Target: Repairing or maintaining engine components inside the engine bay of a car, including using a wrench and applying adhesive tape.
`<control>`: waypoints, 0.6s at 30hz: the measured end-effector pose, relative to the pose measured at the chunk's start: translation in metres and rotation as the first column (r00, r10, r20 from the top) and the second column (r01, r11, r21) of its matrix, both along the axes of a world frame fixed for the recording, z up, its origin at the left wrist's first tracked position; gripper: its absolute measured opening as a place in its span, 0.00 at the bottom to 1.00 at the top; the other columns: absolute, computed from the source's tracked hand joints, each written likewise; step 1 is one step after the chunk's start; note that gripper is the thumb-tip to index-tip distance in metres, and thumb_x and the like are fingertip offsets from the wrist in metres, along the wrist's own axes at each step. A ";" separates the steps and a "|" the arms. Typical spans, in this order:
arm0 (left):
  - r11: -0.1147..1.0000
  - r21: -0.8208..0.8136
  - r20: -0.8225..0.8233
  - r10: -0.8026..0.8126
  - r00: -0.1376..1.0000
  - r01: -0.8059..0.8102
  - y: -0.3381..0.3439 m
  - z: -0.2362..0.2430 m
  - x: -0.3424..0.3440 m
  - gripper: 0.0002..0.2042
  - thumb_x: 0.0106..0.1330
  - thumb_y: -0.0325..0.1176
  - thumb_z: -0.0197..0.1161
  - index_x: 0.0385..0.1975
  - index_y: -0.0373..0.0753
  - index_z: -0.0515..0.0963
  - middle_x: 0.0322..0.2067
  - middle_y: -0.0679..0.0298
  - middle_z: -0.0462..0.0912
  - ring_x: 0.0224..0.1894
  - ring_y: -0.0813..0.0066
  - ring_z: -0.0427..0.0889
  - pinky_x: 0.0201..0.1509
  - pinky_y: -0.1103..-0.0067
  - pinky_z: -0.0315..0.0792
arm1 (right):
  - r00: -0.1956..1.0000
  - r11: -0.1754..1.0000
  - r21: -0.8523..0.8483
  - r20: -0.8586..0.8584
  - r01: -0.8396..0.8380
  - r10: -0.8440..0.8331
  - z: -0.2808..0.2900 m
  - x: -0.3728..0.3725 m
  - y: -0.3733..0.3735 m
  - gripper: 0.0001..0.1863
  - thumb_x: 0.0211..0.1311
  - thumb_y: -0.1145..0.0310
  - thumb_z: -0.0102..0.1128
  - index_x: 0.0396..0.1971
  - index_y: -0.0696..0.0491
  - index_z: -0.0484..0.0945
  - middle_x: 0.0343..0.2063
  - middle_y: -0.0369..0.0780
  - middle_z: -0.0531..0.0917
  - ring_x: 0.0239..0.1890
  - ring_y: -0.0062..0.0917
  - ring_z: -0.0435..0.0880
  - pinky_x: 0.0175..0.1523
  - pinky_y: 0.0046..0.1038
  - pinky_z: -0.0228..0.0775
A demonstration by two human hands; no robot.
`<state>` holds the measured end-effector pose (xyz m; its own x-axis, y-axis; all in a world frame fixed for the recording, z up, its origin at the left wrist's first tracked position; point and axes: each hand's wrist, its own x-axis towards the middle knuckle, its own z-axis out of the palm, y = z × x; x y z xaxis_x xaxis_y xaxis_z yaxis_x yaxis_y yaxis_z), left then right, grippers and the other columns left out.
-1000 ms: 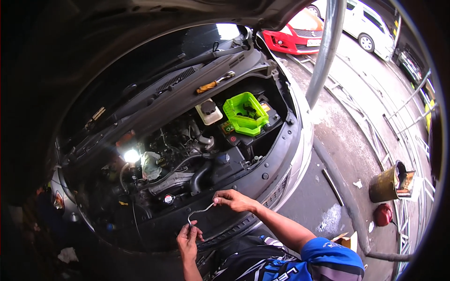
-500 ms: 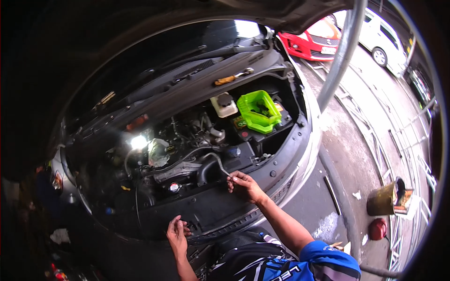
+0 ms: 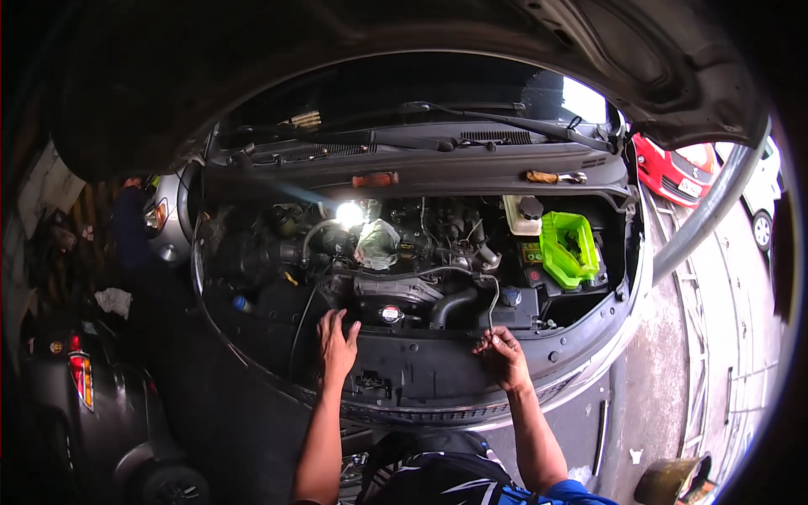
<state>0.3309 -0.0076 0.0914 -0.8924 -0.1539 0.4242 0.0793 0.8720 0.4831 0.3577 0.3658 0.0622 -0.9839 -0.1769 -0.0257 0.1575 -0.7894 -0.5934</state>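
My right hand (image 3: 505,355) grips a thin bent metal pipe (image 3: 491,310), whose upper bend lies over the engine beside a dark hose (image 3: 446,310). My left hand (image 3: 337,349) holds nothing, fingers apart at the front of the engine bay, left of the radiator cap (image 3: 390,314). Behind my hands, a bright work lamp (image 3: 349,213) shines beside a crumpled pale cloth (image 3: 377,248). A green plastic container (image 3: 572,271) sits on the battery (image 3: 532,274) near a white reservoir (image 3: 518,220). A yellow-handled ratchet (image 3: 545,178) and a red-handled tool (image 3: 374,180) rest on the cowl.
The raised hood (image 3: 353,38) arches overhead. A person (image 3: 132,227) in dark clothing is at the far left, near a parked scooter (image 3: 101,438). A metal pole (image 3: 690,236), a red car (image 3: 673,172) and a metal bucket (image 3: 669,481) are at the right.
My left hand has let go of the pipe that both hands held. My right hand has carried it forward over the engine bay. The view has turned, bringing the left side into sight.
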 end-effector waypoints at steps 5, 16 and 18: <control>0.979 -0.192 -0.021 0.063 0.998 -0.066 0.000 -0.023 -0.013 0.19 0.76 0.46 0.57 0.54 0.37 0.80 0.65 0.54 0.73 0.71 0.48 0.65 0.73 0.55 0.60 | 0.999 0.998 0.053 0.004 0.045 -0.045 0.017 -0.007 -0.005 0.09 0.72 0.70 0.63 0.47 0.58 0.80 0.37 0.38 0.84 0.41 0.24 0.83 0.54 0.32 0.75; 0.985 -0.128 -0.048 0.109 0.993 -0.114 -0.006 -0.032 -0.020 0.14 0.75 0.40 0.57 0.45 0.37 0.84 0.61 0.60 0.79 0.72 0.52 0.67 0.74 0.58 0.59 | 0.910 0.611 0.702 -0.407 0.366 -0.078 0.155 -0.174 -0.010 0.15 0.73 0.63 0.63 0.47 0.60 0.81 0.37 0.38 0.84 0.41 0.22 0.82 0.53 0.26 0.72; 0.986 -0.133 -0.049 0.093 0.994 -0.099 -0.004 -0.029 -0.022 0.14 0.75 0.40 0.57 0.44 0.37 0.84 0.61 0.61 0.79 0.72 0.53 0.67 0.74 0.58 0.60 | 0.780 0.216 0.755 -0.622 0.619 -0.062 0.174 -0.241 -0.013 0.14 0.73 0.63 0.60 0.49 0.57 0.82 0.40 0.44 0.87 0.46 0.33 0.85 0.57 0.32 0.72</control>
<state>0.3093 -0.0112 0.0620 -0.8570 -0.1768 0.4840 0.0096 0.9336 0.3581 0.1164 0.3527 0.2361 -0.8795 0.0475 0.4734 -0.4180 0.3981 -0.8165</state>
